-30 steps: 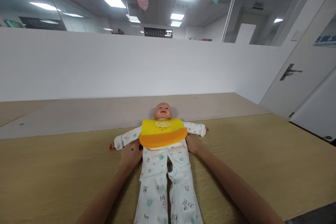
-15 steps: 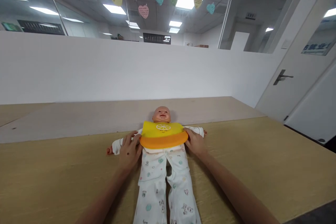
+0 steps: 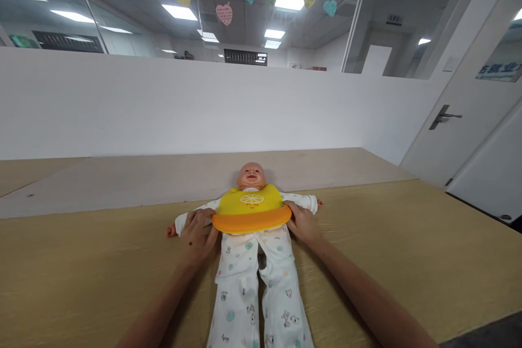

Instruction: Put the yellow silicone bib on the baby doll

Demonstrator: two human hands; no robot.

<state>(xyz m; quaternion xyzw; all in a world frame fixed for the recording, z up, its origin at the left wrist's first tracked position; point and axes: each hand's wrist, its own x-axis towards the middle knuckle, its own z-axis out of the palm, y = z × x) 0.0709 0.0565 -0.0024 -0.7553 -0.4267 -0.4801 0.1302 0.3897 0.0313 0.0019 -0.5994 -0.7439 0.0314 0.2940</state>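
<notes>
Fingers curled, the left hand (image 3: 198,236) and right hand (image 3: 302,221) grip opposite ends of a yellow bib (image 3: 249,211) by its orange rim, holding it centered across the chest of a baby doll (image 3: 252,175) laid face-up, arms spread, in white pajamas (image 3: 238,283) on the tabletop (image 3: 81,266).

"What's lying at lower centre of the frame?"
"A baby doll (image 3: 252,175) in white printed pajamas, on its back on the surface (image 3: 81,272)."
"And the bib (image 3: 252,209)?"
"Yellow, orange-rimmed, across its chest."
</notes>
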